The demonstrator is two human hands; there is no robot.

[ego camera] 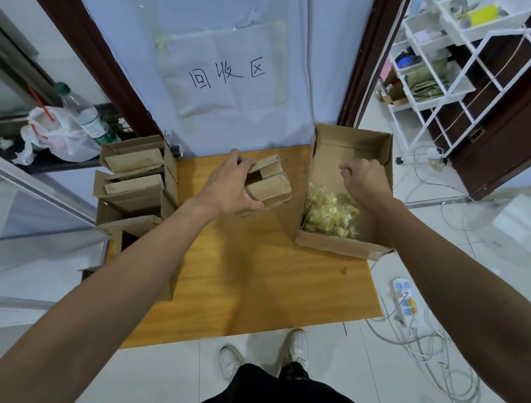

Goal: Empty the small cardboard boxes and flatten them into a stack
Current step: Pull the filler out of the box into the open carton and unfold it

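My left hand [231, 187] grips a small open cardboard box [270, 184] at the far middle of the wooden table [251, 274]; its flaps stand up. My right hand [367, 181] hovers over a large open cardboard box [352, 144] on the right, fingers curled with nothing visible in them. Yellowish plastic-wrapped packets [329, 215] lie in the near end of that large box. Several more small cardboard boxes [135, 170] stand in a row along the table's left edge, partly hidden by my left forearm.
A plastic bottle [84, 114] and a white plastic bag [59, 136] sit on the ledge at the left. A white wire shelf [445, 75] stands at the right. A power strip [403, 298] and cables [431, 347] lie on the tiled floor.
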